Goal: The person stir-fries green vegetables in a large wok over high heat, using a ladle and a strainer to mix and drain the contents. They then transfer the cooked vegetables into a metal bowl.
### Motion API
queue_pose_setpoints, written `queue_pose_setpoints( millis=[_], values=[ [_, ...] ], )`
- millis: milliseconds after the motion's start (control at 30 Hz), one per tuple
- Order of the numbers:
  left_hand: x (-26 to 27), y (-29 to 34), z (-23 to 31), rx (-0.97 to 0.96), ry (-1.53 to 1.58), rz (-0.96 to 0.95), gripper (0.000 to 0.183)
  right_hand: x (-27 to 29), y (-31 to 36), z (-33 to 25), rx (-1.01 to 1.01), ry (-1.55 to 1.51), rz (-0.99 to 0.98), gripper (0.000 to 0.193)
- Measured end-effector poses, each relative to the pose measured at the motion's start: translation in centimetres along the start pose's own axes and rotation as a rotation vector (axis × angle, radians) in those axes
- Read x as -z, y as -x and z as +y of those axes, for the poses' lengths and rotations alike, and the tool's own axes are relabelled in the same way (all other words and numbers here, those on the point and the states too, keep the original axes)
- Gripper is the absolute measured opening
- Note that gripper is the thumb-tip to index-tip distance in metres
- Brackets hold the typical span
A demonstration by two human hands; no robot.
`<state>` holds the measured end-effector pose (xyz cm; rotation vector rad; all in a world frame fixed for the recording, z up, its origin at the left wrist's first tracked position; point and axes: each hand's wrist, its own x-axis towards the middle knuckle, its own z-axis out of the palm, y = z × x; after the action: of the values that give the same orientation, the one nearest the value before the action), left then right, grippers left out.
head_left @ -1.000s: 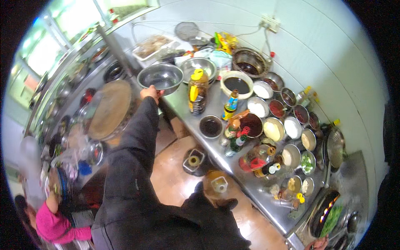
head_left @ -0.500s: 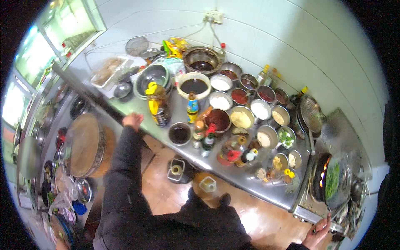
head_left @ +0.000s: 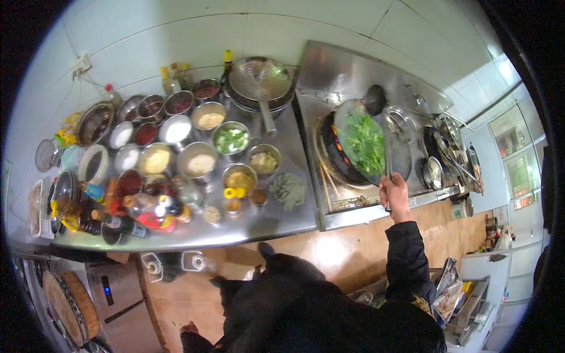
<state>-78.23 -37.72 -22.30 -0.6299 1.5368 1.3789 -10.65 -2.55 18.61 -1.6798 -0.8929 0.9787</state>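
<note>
On the right, my right hand [head_left: 396,194] is closed around a long dark handle [head_left: 388,167]. The handle runs along the right edge of a wok [head_left: 340,160] holding leafy greens [head_left: 362,141]; I cannot tell if it belongs to the wok or to a ladle. Orange flame shows at the wok's left side. A dark ladle bowl [head_left: 374,99] lies just beyond the wok. My left hand [head_left: 189,327] hangs low at the bottom left, small and dim, over the floor and away from the counter; its fingers cannot be made out.
Left of the stove, a steel counter [head_left: 253,232] bears several metal bowls of seasonings, chopped scallions [head_left: 231,140] and bottles. A strainer [head_left: 260,77] rests at its back. Pans [head_left: 438,147] stand right of the wok. A round chopping block [head_left: 67,306] is at lower left.
My view has swung right toward the stove. My left hand has left the counter's edge and dropped low. My right hand now grips the handle by the wok.
</note>
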Motion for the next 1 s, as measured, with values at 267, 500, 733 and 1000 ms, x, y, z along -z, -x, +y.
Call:
queue_pose_setpoints(
  millis=[267, 500, 733, 1000],
  values=[
    [-0.7, 7.8, -11.5, 0.107, -0.055, 0.023, 0.025, 10.6, -4.3, 4.5, -0.153, 0.459, -0.178, 0.018],
    [1.3, 7.0, -14.3, 0.023, -0.019, -0.067, 0.027, 15.4, -11.8, 6.1, 0.056, 0.541, -0.042, 0.030],
    [-2.6, 12.1, -21.2, 0.051, 0.002, -0.052, 0.009, 16.5, -20.7, 10.7, 0.464, 1.043, -0.004, 0.033],
    [-19.7, 18.9, -22.2, -0.227, -0.145, -0.432, 0.019, 22.3, -15.4, 10.9, 0.610, 0.953, -0.316, 0.037]
  ],
)
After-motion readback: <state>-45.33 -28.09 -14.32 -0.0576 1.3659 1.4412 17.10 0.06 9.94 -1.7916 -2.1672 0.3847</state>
